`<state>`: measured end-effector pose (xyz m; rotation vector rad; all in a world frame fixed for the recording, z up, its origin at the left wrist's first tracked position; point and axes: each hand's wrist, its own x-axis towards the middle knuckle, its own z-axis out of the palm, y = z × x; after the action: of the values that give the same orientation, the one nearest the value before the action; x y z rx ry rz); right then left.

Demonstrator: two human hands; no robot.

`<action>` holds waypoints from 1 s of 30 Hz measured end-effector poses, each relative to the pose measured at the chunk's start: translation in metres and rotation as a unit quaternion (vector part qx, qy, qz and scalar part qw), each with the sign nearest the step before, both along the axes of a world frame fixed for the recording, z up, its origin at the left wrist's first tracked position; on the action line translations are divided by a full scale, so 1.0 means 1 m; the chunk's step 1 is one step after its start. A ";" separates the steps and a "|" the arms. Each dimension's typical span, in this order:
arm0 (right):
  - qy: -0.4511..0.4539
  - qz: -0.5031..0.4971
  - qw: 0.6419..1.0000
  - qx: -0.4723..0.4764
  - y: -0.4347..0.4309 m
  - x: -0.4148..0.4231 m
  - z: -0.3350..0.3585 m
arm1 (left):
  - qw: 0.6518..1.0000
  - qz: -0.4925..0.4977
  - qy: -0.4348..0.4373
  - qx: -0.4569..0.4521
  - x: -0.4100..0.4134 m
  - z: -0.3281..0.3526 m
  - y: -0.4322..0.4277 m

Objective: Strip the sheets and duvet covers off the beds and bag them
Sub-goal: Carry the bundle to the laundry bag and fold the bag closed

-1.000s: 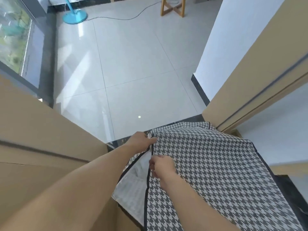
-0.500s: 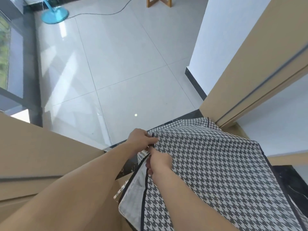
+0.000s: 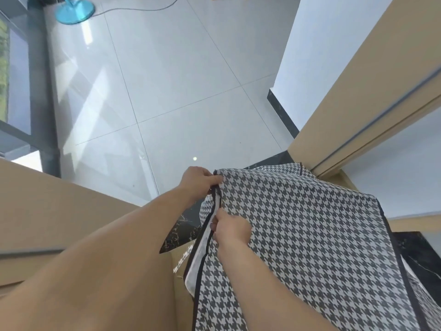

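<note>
Houndstooth weave in black and white covers the bag (image 3: 310, 247), boxy, piped in black, hanging right in front of you. The slit along its left edge is slimmer than a second ago, showing only a sliver of smooth white lining (image 3: 202, 247). Your left hand (image 3: 199, 181) grips the bag's top corner. Your right hand (image 3: 232, 229) pinches the black edge just below it, now apart from the left where they touched before. Beyond the bag lie glossy pale floor tiles (image 3: 179, 80), to its right a tan wooden frame (image 3: 346, 91), and far beyond a round teal base (image 3: 75, 11).
</note>
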<state>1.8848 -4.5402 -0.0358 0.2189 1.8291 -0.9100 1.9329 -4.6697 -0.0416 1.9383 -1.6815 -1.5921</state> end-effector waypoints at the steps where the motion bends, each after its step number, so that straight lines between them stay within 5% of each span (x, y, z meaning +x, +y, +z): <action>1: 0.003 0.009 1.000 0.006 0.007 0.004 0.002 | 1.000 0.012 0.004 -0.010 -0.001 0.001 -0.002; 11: 0.021 0.048 0.997 0.050 0.069 0.018 0.009 | 0.995 0.090 0.007 -0.035 0.025 0.004 0.001; 16: 0.087 0.164 0.982 0.047 0.068 0.005 0.015 | 0.989 -0.085 -0.042 0.111 0.041 0.015 0.056; 20: 0.018 0.070 0.997 0.023 0.063 -0.005 0.024 | 0.961 -0.195 -0.035 0.194 0.041 0.011 0.097; 23: -0.008 0.022 1.000 0.008 0.062 0.001 0.023 | 0.973 -0.151 0.009 0.176 0.026 0.011 0.105; 30: 0.092 0.050 0.993 0.050 0.078 0.012 0.010 | 0.981 -0.177 -0.015 0.084 0.009 0.004 0.104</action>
<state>1.8966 -4.4618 -0.0262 0.1075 2.0385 -0.7920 1.9418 -4.5656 -0.0374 1.8165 -2.0594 -1.8879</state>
